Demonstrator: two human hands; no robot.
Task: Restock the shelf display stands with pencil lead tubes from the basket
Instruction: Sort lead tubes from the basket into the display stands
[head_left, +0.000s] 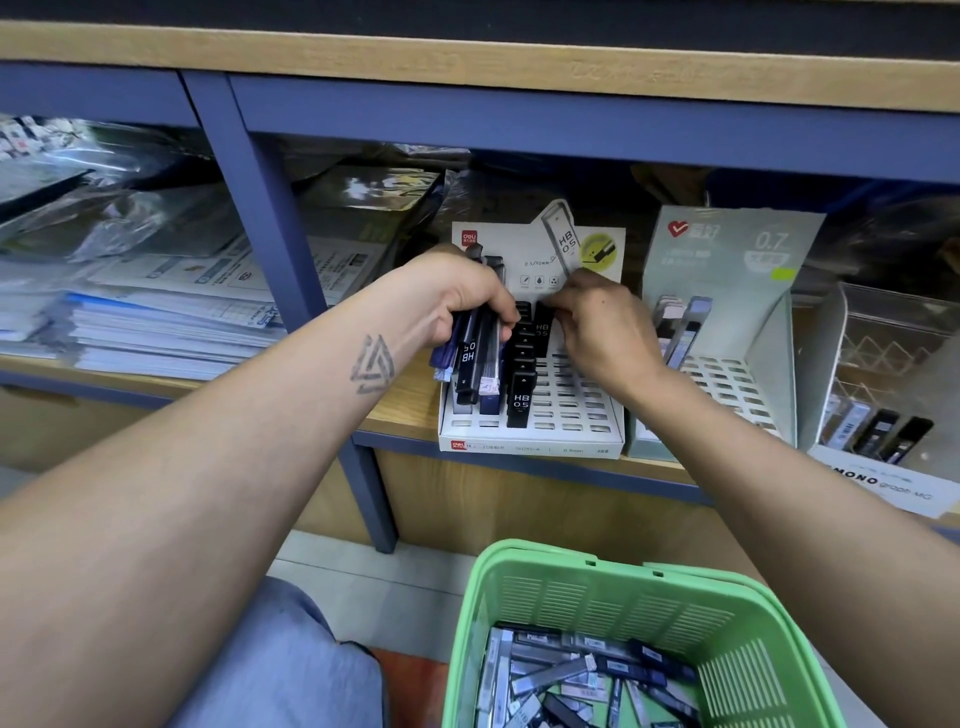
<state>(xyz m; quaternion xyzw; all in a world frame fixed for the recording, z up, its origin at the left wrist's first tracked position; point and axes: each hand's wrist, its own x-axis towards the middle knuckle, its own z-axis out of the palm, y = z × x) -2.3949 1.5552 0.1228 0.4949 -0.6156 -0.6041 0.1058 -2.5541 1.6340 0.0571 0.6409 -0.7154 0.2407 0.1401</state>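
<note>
Head view. Left hand (457, 301) grips a bundle of lead tubes (475, 358), fingers curled round them, held above the left side of the white 0.5 display stand (530, 444) on the shelf (400, 410). Right hand (605, 327) is at the stand's back rows, fingertips pinched together at a black tube (540, 325); the grip itself is partly hidden. A column of black HB tubes (521, 400) stands in the slots. Green basket (519, 582) below, loose tubes (576, 680) in its bottom. Grey 0.7 stand (727, 260) just right.

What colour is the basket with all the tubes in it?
Light green basket, seen best in the head view.
</note>
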